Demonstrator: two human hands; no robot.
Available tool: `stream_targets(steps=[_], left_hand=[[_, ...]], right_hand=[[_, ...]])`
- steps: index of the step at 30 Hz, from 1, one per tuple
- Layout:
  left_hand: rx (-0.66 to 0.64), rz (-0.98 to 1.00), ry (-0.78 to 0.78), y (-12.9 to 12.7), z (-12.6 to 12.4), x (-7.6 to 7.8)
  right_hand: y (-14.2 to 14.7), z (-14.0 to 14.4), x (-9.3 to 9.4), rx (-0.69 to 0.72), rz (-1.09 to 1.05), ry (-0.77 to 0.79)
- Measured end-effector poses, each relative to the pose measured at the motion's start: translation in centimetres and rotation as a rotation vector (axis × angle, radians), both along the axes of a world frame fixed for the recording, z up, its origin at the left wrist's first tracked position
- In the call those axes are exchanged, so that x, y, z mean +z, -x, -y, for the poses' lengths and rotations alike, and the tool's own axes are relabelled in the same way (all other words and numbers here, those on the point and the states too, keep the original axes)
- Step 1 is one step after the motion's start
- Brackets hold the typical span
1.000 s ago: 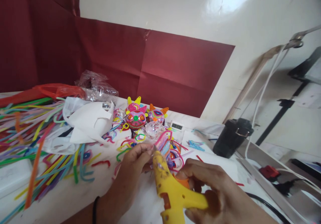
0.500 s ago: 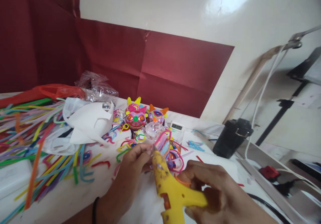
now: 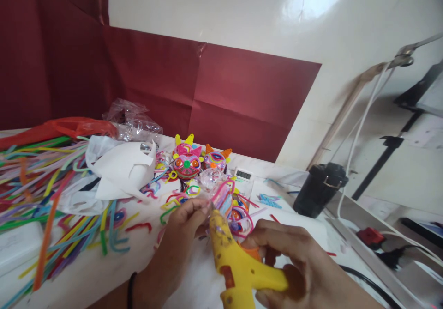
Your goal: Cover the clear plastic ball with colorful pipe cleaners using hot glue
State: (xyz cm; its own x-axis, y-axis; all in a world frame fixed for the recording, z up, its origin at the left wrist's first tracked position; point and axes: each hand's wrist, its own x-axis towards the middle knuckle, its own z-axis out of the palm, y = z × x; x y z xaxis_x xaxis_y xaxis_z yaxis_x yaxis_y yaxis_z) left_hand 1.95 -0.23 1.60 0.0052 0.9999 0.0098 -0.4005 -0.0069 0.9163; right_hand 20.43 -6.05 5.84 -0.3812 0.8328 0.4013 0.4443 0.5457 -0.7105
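A yellow glue gun (image 3: pixel 238 263) with an orange trigger sits in my right hand (image 3: pixel 294 263), whose fingers wrap its handle. Its nozzle points away from me and meets the fingertips of my left hand (image 3: pixel 185 230). The thumb and forefinger of that hand are pinched together; what lies between them is too small or hidden to name. Just beyond the nozzle are looped pink and blue pipe cleaners (image 3: pixel 224 196). Behind them stand colourful mask-like faces with eyes and horns, one with pink horns (image 3: pixel 187 165) and another with orange horns (image 3: pixel 216 159).
Bundles of pipe cleaners (image 3: pixel 41 175) and a white cut sheet (image 3: pixel 121 168) cover the left side. A small digital display (image 3: pixel 243 175) stands at the back. To the right are a black container (image 3: pixel 320 191), a red plug (image 3: pixel 370 238) and a black cable (image 3: pixel 368 283).
The glue gun has shifted very slightly, and more of its orange trigger shows beside my right forefinger. My left hand keeps its pinch in the same place.
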Motion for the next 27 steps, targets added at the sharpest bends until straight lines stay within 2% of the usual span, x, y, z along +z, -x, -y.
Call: stream_targets(steps=[8, 15, 18, 22, 24, 27], left_hand=[[-0.003, 0.019, 0.006, 0.0, -0.1, -0.1], [-0.013, 0.016, 0.022, -0.1, 0.1, 0.0], [-0.005, 0.034, 0.024, 0.0, 0.1, 0.1], [-0.014, 0.057, 0.018, 0.0, -0.2, -0.2], [-0.011, 0.05, 0.024, 0.0, -0.4, -0.5], [0.01, 0.053, 0.036, 0.1, -0.8, -0.9]], right_hand=[[-0.6, -0.7, 0.8, 0.104, 0.124, 0.026], [-0.9, -1.0, 0.8, 0.124, 0.174, -0.137], [-1.6, -0.9, 0.0, 0.141, 0.185, -0.12], [-2.5, -0.6, -0.9, 0.15, 0.149, -0.016], [-2.5, -0.4, -0.5, 0.162, 0.148, -0.03], [-2.4, -0.2, 0.7, 0.102, 0.217, -0.11]])
